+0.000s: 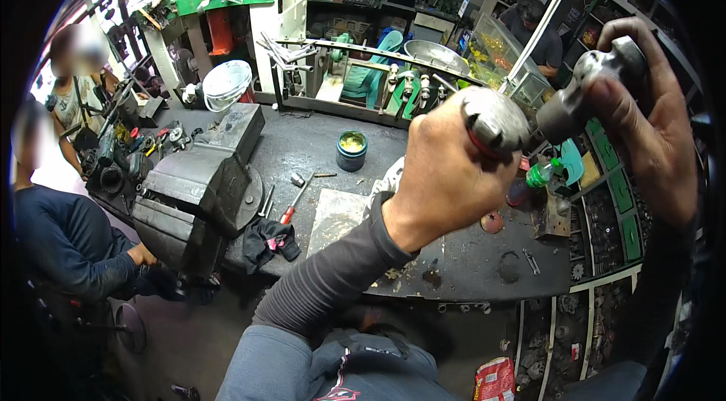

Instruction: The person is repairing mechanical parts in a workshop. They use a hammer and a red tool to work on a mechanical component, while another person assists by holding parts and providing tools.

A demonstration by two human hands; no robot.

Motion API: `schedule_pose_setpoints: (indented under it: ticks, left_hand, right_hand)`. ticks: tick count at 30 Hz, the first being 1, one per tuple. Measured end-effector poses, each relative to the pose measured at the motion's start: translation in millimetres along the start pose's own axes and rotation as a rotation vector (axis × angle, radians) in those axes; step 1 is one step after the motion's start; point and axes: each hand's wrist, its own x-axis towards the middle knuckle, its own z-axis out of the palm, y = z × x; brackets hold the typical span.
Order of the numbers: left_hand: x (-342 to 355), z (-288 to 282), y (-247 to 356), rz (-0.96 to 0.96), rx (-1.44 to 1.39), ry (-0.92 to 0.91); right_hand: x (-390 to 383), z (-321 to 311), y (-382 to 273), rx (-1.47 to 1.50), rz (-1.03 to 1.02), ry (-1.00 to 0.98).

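My left hand (454, 174) is raised over the bench, its fingers closed round a silver metal part with a round, notched end (497, 117). A bit of red shows at that part's lower edge. To its right, my right hand (650, 129) grips a grey metal joint piece with a cylindrical end (563, 115), thumb in front and fingers curled behind. The cylindrical end points toward the notched part. Whether the two parts touch or are joined, I cannot tell. Below them lies the dark workbench (386, 136).
A large bench vise (189, 189) stands at left, near a red-handled screwdriver (293, 200), a black cloth (270, 244) and an open tub of yellowish grease (352, 150). A green-capped bottle (537, 175) stands at right. Two people (72, 227) are at far left, another (533, 30) behind.
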Motion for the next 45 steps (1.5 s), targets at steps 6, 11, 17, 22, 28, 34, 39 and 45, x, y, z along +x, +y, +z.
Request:
schedule_pose_setpoints:
  ticks: [6, 11, 17, 22, 28, 34, 39, 45]
  left_hand:
    - [5.0, -2.0, 2.0, 0.090, 0.165, 0.004]
    - [4.1, -1.5, -3.4, 0.059, 0.176, -0.021]
    - [2.3, 1.5, 5.6, 0.110, 0.360, -0.066]
    - [-6.6, 8.5, 6.5, -0.007, 0.272, 0.101]
    - [13.4, -23.6, 7.7, -0.115, 0.209, -0.175]
    - [28.7, -48.6, -0.1, -0.487, -0.146, -0.420]
    - [3.9, -35.5, -8.7, 0.069, 0.205, -0.196]
    - [4.4, -24.1, -6.0, 0.272, 0.273, -0.128]
  right_hand:
    - [-21.4, -17.6, 0.2, 0.048, 0.163, 0.187]
    - [-21.9, -20.0, 0.2, 0.094, 0.148, 0.011]
    - [-11.0, -10.6, -5.2, 0.148, 0.092, -0.071]
    - [-20.5, -13.2, 12.0, 0.267, 0.160, -0.025]
    - [-123.4, 103.5, 135.2, 0.196, 0.520, 0.167]
    - [-302.8, 286.1, 281.1, -0.083, 0.595, 0.007]
    - [-292.9, 301.6, 300.3, -0.346, 0.568, -0.076]
    - [-119.3, 173.4, 173.2, 0.581, 0.275, 0.455]
